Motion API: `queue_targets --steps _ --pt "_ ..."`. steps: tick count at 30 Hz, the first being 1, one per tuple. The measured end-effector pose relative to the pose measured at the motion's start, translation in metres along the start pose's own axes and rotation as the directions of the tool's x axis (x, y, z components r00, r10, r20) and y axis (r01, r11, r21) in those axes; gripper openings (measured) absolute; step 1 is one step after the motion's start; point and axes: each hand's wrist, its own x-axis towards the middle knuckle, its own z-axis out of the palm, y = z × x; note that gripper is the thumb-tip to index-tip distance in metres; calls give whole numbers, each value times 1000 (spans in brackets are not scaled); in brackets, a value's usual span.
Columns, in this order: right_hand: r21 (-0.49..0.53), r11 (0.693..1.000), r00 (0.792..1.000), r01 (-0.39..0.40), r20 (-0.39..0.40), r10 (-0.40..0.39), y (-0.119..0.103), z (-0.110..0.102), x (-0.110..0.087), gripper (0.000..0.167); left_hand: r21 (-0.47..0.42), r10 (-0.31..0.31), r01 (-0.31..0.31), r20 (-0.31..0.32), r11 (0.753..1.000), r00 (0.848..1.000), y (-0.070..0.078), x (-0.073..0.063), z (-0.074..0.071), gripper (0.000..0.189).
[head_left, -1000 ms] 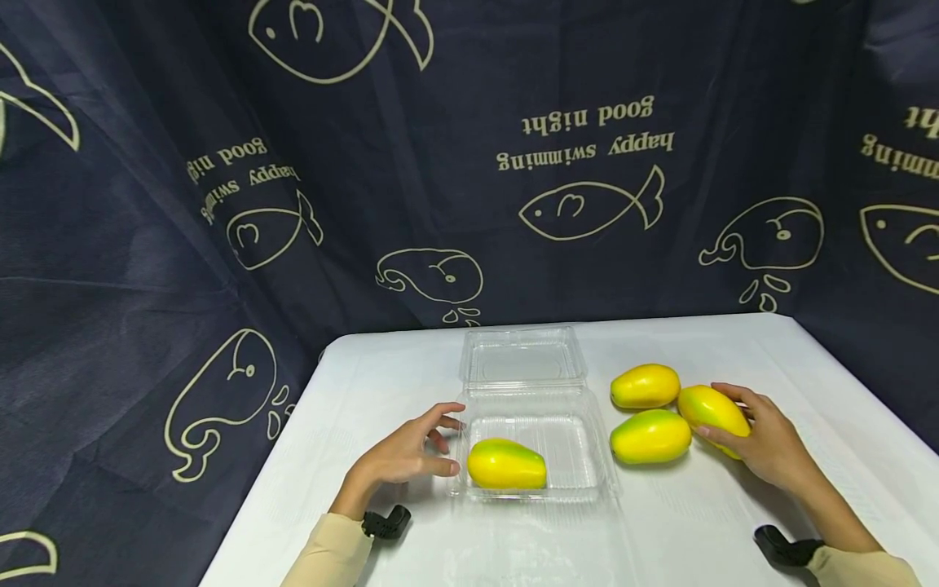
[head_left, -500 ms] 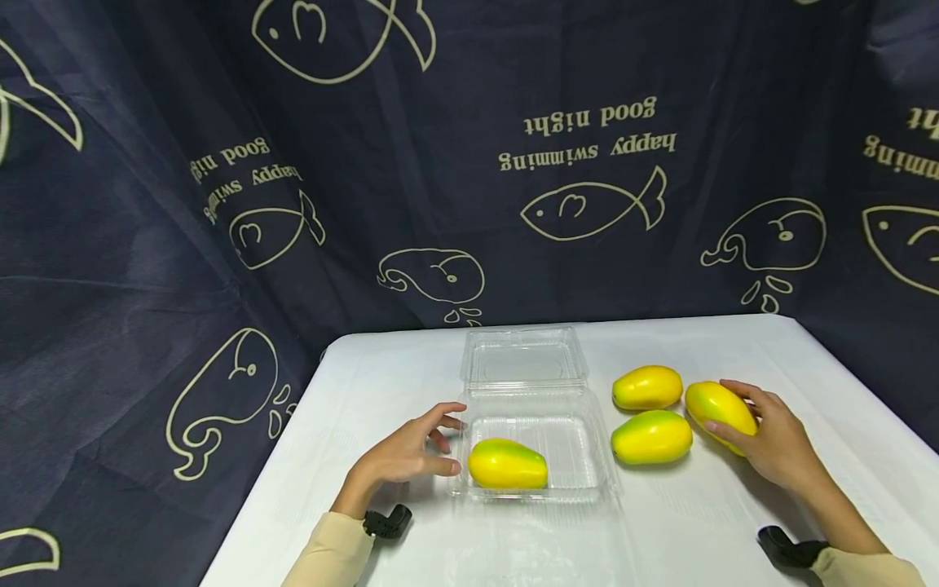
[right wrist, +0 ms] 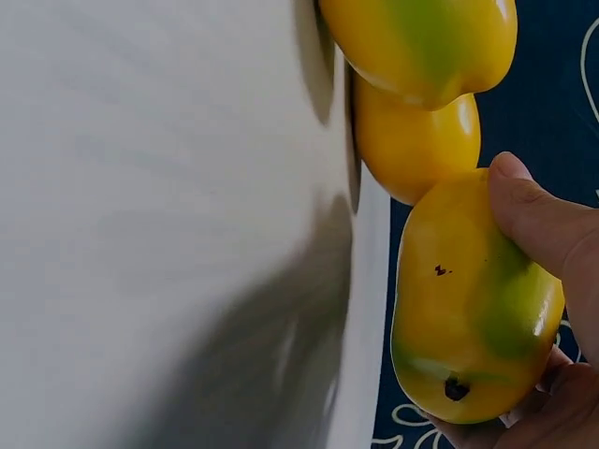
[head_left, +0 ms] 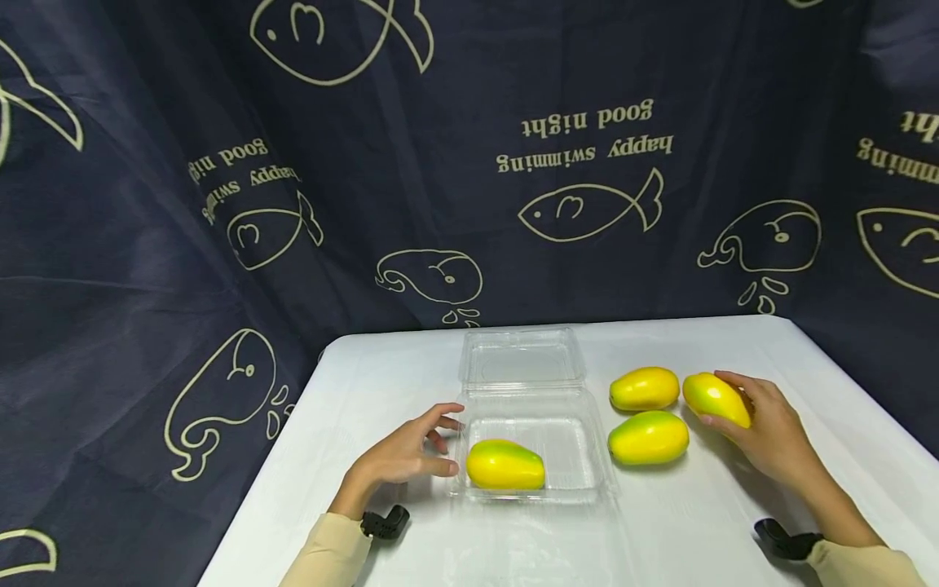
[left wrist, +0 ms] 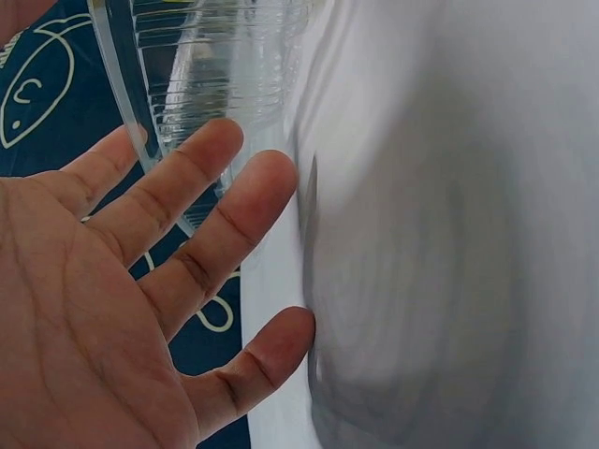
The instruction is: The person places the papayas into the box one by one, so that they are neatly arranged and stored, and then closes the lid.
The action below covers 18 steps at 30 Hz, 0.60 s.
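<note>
Raised from its spot of a second ago, one yellow-green fruit [head_left: 715, 398] now sits a little farther from the near side, clear of the white worktop [head_left: 704, 522] in the right wrist view. The right hand [head_left: 778, 436] grips it between thumb and fingers, toward the worktop's right edge. Just beside it are two loose fruits [head_left: 649, 438], one nearer the far edge than the other. A clear plastic container [head_left: 577, 452] stands left of these, its lid [head_left: 522, 359] folded back toward the far edge; a fourth fruit [head_left: 506, 465] lies inside, along the near wall. The left hand [head_left: 407, 447], unmoved, holds nothing, its fingers spread at the container's left wall; whether they touch it I cannot tell. Behind the far edge hangs a dark cloth [head_left: 411, 163] printed with fish.
</note>
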Motion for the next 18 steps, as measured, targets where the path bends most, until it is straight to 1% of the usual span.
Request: queue_targets --steps 5,12,18 --pt "5 1000 1000 26 -3 -26 -6 1 8 75 6 -2 2 -9 1000 1000 -2 -3 -2 85" --pt "3 999 999 42 -22 -42 -15 -1 11 75 -4 -6 6 -1 1000 1000 1 -3 -2 83" --pt "38 995 995 91 -47 -89 -28 0 14 73 0 -15 15 4 1000 1000 3 -2 -2 84"
